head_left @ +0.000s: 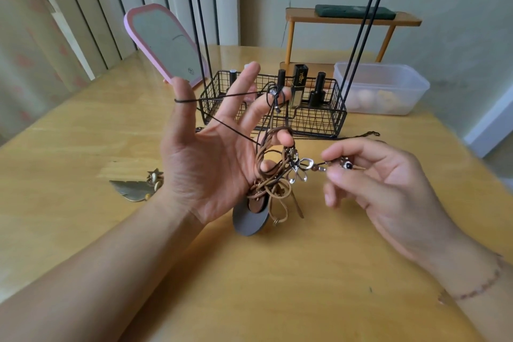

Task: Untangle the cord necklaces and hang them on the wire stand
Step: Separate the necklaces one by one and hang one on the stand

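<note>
My left hand is raised palm up with fingers spread. A thin black cord loops round its thumb and runs across to the fingers. From its bent lower fingers hangs a tangle of brown cord necklaces with a dark round disc pendant at the bottom. My right hand pinches a small beaded pendant joined to a silver flower charm at the tangle's edge. The black wire stand rises behind, its basket base holding small bottles, its thin uprights running out of the top of the view.
A feather pendant with a star charm lies on the wooden table to the left. A pink-framed mirror leans at the back left. A clear plastic box and a small wooden shelf stand at the back right.
</note>
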A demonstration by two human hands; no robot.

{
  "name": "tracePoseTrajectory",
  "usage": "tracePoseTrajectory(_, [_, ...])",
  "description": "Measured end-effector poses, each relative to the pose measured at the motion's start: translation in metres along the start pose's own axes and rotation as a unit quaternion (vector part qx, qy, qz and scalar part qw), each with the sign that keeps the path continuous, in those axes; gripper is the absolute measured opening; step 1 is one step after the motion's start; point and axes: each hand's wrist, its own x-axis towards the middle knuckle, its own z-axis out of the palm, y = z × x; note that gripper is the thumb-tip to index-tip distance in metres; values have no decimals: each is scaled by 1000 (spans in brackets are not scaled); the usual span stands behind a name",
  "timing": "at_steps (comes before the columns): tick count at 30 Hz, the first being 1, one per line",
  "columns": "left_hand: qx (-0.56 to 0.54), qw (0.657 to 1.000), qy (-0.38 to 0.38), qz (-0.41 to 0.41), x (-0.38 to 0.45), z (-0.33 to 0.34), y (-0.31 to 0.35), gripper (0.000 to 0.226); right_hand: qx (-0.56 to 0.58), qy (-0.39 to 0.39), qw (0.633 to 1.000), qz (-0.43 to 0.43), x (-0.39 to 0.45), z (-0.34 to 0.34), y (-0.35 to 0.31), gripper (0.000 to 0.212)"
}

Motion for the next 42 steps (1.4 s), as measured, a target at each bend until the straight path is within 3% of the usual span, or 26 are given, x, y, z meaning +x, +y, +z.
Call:
tracePoseTrajectory(2, [2, 1000, -3, 0, 0, 0, 0, 98, -75, 0, 997, -5, -1, 0, 2, 26])
tracePoseTrajectory(6, [-11, 1000, -12, -1, 0, 1, 0, 100, -261, 64, 962, -39, 0, -3, 10, 25])
tracePoseTrajectory(12, [-4, 1000, -11, -6, 1, 1, -1, 99, -310, -1, 941, -133, -2, -5, 7, 26])
tracePoseTrajectory(16, [5, 1000, -9, -9, 1, 1, -3, 100, -347, -48, 927, -137, -3, -4, 8, 33])
tracePoseTrajectory(22, [39, 999, -19, -28, 2, 2, -3, 103, -283, -77, 946, -140, -2, -6, 7, 41])
tracePoseTrajectory(27, [54, 997, -26, -43, 2, 2, -3, 105, -276, 4, 945, -177, 0, -6, 6, 35])
tracePoseTrajectory(33, [34, 996, -55, -58, 1, 1, -4, 103, -297, 40, 951, -78, -1, -6, 8, 44])
tracePoseTrajectory(37, [24, 998, -42, -47, 1, -1, -3, 100, -356, 14, 932, -63, -2, -5, 8, 52])
tracePoseTrajectory(41, [18, 998, -45, -45, 1, -1, -2, 97, -350, 19, 933, -84, -3, -3, 10, 15])
tracePoseTrajectory(42, [21, 998, -46, -45, 1, -1, -2, 97, -319, 17, 941, -110, -3, -3, 7, 21])
